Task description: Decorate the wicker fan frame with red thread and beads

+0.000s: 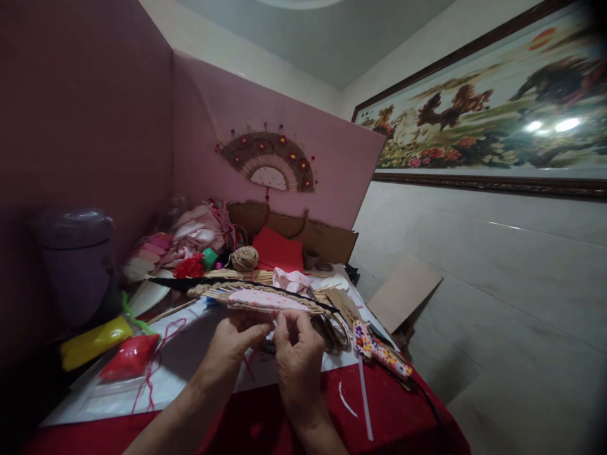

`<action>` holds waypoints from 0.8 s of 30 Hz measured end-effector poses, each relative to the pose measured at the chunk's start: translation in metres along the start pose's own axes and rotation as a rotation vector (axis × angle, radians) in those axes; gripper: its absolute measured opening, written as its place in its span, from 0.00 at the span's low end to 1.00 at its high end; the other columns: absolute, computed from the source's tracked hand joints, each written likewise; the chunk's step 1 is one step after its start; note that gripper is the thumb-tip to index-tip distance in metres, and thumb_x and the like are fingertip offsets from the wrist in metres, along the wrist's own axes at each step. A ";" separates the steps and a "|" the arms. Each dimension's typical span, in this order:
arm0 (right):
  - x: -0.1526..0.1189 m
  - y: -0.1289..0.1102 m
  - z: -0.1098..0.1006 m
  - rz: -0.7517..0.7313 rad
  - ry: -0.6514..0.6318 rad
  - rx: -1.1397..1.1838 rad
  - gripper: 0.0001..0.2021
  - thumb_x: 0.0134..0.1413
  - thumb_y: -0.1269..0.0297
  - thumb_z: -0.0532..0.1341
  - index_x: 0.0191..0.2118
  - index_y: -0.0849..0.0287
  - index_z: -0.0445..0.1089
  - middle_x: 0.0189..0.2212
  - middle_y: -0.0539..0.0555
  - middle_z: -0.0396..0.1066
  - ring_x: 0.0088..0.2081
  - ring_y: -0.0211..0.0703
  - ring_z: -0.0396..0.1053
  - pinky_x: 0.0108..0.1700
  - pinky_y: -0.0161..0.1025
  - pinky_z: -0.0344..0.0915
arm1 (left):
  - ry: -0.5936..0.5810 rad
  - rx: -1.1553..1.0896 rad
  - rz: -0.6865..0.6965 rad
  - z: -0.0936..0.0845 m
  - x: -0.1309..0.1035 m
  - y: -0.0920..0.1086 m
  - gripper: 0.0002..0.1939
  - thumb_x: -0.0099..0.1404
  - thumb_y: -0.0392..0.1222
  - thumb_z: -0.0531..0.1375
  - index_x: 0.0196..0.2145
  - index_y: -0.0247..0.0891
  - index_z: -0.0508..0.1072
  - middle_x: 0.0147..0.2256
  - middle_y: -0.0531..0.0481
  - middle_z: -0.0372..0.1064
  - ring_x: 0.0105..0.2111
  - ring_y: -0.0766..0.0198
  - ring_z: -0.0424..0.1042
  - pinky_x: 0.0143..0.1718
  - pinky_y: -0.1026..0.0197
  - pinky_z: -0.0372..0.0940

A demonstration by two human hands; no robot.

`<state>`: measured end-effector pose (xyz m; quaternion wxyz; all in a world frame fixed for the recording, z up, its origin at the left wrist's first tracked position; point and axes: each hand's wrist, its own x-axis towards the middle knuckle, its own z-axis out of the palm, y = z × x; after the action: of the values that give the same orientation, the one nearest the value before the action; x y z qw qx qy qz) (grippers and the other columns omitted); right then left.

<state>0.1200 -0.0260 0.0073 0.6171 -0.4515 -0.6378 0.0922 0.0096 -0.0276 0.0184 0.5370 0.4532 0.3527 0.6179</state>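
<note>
A handmade fan [265,301] is held nearly edge-on above the table, with a pink patterned cloth piece, braided twine and a black edge. My left hand [232,346] is closed at its near lower edge, thumb pointing inward. Right beside it, my right hand [300,354] pinches the same edge with thumb and fingers. The fingertips almost meet under the pink cloth, and whatever small thing may lie between them is hidden. A pair of scissors [342,333] shows its handle loops just right of my right hand.
A flower-patterned glue gun [379,351] and a glue stick [365,401] lie at the right. Red [130,357] and yellow packets [97,341] lie left, near a purple container [78,268]. Behind are a twine ball [245,258], red paper [279,250] and a finished fan [270,158] on the pink board.
</note>
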 end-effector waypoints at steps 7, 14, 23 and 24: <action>0.009 -0.001 -0.003 -0.214 0.002 -0.215 0.09 0.58 0.67 0.53 0.29 0.60 0.69 0.21 0.51 0.72 0.22 0.39 0.69 0.26 0.33 0.59 | -0.017 0.002 0.026 -0.003 0.002 0.000 0.12 0.49 0.35 0.63 0.34 0.34 0.78 0.28 0.47 0.75 0.30 0.59 0.70 0.35 0.60 0.61; 0.010 0.004 -0.002 -0.321 0.035 -0.246 0.09 0.57 0.70 0.53 0.29 0.61 0.69 0.19 0.51 0.70 0.19 0.38 0.67 0.24 0.32 0.57 | 0.045 0.007 0.016 0.000 -0.002 0.004 0.10 0.47 0.33 0.60 0.29 0.34 0.78 0.24 0.49 0.73 0.29 0.59 0.69 0.33 0.60 0.61; 0.004 0.000 -0.013 -0.111 -0.112 -0.052 0.14 0.63 0.64 0.49 0.33 0.61 0.70 0.20 0.50 0.68 0.22 0.38 0.66 0.26 0.32 0.59 | 0.029 0.000 0.023 -0.005 -0.001 -0.002 0.09 0.51 0.36 0.62 0.32 0.34 0.78 0.26 0.50 0.71 0.28 0.63 0.66 0.33 0.61 0.60; 0.003 0.000 -0.014 -0.099 -0.121 -0.024 0.14 0.63 0.64 0.49 0.34 0.61 0.70 0.21 0.50 0.68 0.23 0.38 0.67 0.27 0.32 0.60 | 0.017 -0.004 0.023 -0.005 -0.001 -0.002 0.11 0.51 0.37 0.63 0.34 0.34 0.78 0.27 0.50 0.72 0.29 0.62 0.66 0.34 0.60 0.61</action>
<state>0.1332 -0.0300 0.0127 0.5760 -0.4203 -0.6964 0.0811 0.0057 -0.0279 0.0146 0.5280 0.4508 0.3507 0.6285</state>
